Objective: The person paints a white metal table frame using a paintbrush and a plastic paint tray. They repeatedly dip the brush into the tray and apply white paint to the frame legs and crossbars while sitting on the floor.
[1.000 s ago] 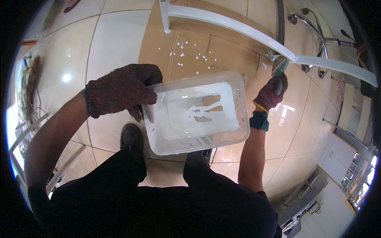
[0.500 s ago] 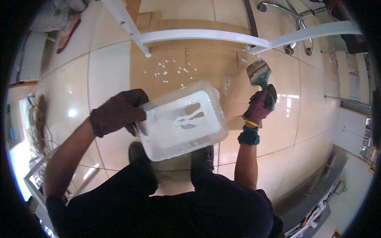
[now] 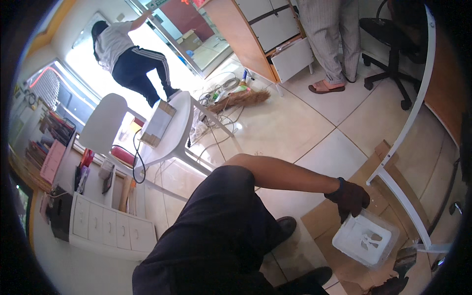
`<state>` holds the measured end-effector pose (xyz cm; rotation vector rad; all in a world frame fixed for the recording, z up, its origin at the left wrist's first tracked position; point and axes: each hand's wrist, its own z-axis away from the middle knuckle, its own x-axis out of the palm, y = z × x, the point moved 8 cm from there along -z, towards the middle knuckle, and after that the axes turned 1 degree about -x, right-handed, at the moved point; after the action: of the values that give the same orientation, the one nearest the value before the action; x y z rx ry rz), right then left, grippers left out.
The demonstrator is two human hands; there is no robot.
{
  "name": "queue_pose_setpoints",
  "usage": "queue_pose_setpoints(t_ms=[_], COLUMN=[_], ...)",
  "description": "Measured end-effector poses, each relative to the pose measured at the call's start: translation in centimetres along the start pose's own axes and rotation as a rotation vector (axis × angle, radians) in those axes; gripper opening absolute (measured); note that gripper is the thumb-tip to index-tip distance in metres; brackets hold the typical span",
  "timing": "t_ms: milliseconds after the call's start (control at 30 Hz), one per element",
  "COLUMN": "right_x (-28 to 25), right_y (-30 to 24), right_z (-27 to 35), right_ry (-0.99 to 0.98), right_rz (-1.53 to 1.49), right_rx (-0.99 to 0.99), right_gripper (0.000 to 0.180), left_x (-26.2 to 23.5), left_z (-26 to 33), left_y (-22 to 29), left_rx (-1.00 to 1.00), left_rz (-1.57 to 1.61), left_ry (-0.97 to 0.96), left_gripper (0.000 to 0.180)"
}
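- Two gloved hands are working at the white plastic tray [image 3: 364,239], which is hanging low over the tiled floor [image 3: 295,123].
- Our left hand [image 3: 350,198] is gripping the tray's upper rim, fingers wrapped around it.
- Our right hand [image 3: 391,284], just below the tray, is holding a brush [image 3: 406,256]; we cannot tell its fingers.

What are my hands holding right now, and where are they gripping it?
Left hand grips the white plastic tub by its upper rim. Right hand is mostly cut off; cannot tell.
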<state>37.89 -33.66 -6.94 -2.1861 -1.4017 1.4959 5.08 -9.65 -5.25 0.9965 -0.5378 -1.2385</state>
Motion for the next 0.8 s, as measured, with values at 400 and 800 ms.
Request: queue_pose_setpoints(t_ms=[400,800], right_x=[2.8,-0.8], right_y=[8.4,2.2], right_z=[-3.4,5.0], right_ry=[-0.14,-0.335], right_rz=[-0.575,-1.586], right_rx=[0.176,0.803], right_gripper=[0.033,0.049], left_x=[0.5,-1.4], left_z=[-1.9,-0.5], left_y=[2.6,2.1], left_rx=[0.663,-0.279], left_rz=[-0.99,-0.076], left_ry=[-0.016,0.062], left_gripper=[0.03,0.036])
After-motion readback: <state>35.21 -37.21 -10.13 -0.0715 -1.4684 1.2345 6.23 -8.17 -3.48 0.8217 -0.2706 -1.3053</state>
